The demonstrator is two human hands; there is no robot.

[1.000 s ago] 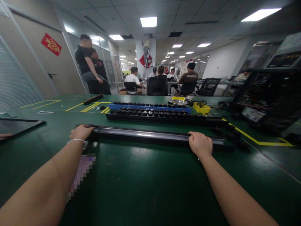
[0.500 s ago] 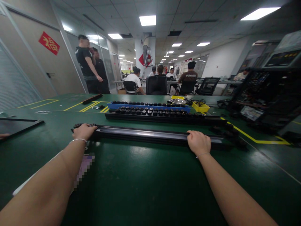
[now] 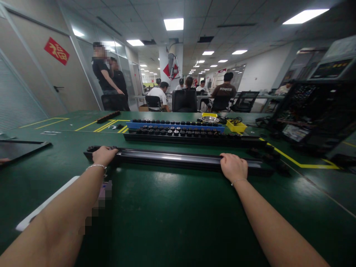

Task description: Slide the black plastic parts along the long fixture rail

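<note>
A long black rail (image 3: pixel 169 157) with a shiny strip along its top lies across the green table (image 3: pixel 167 215). Near its left end, my left hand (image 3: pixel 104 155) is closed round it, beside small dark parts at the tip. My right hand (image 3: pixel 234 167) grips the same rail towards its right end, fingers over the far edge. Behind it lie a black rail (image 3: pixel 183 139) and a blue rail (image 3: pixel 133 125), both bearing rows of round black parts.
Beyond the rails on the right are a yellow tray (image 3: pixel 236 127) and a metal dish (image 3: pixel 210 119). A dark-framed panel (image 3: pixel 22 150) lies at left, a white sheet (image 3: pixel 50 202) by my left forearm. Dark equipment (image 3: pixel 308 111) stands at right. Several people are in the background.
My left hand has shifted slightly right along the rail, showing more of its left end. My right hand stays almost where it was. A seated person in the background has leaned.
</note>
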